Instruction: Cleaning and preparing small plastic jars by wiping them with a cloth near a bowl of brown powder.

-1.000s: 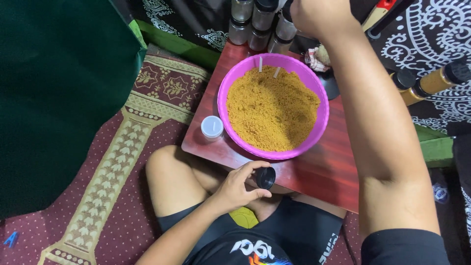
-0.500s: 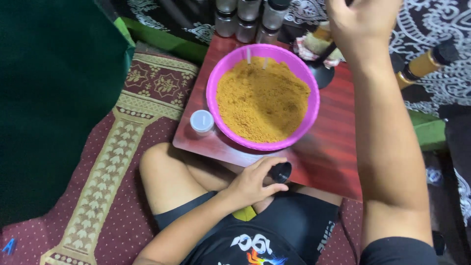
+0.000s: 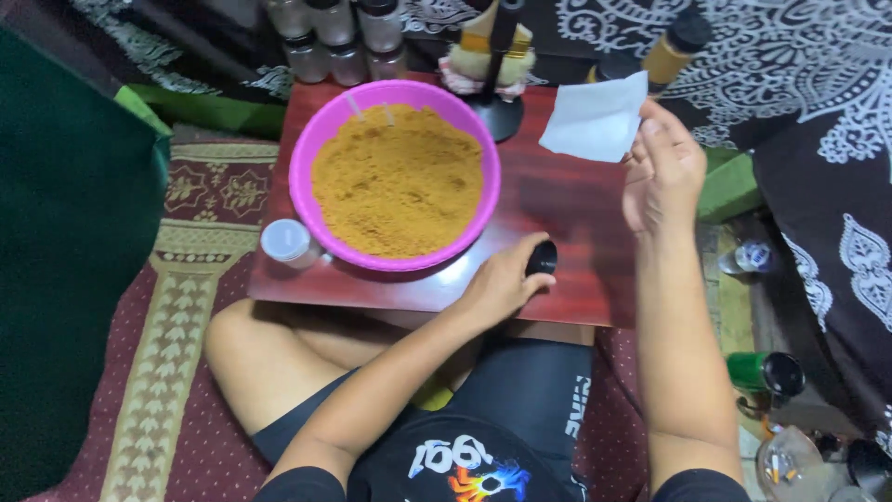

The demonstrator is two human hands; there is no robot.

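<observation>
Two bare hands are seen above a low red table [image 3: 576, 200], which is set over the crossed legs of a seated person on a patterned rug [image 3: 172, 307]. Most of the table's left half is taken up by a pink bowl [image 3: 321, 139], filled nearly to the rim with orange-brown powder [image 3: 395, 181]. At twelve o'clock from the bowl, a row of dark-lidded jars [image 3: 339, 42] is lined up at the far table edge. At one o'clock from the bowl, a white paper sheet [image 3: 595, 116] is held up over the table by the right hand [image 3: 662, 172]; it is pinched by a corner between thumb and fingertips, with the palm open and the other fingers loosely spread. At eight o'clock from the bowl, just beside its rim, a small white-capped jar [image 3: 286, 242] is stood upright. At five o'clock from the bowl, near the front table edge, a small black cap [image 3: 542, 257] is gripped by the left hand [image 3: 500, 284], whose fingers are curled closely around it; whether a container sits beneath the cap cannot be told.
</observation>
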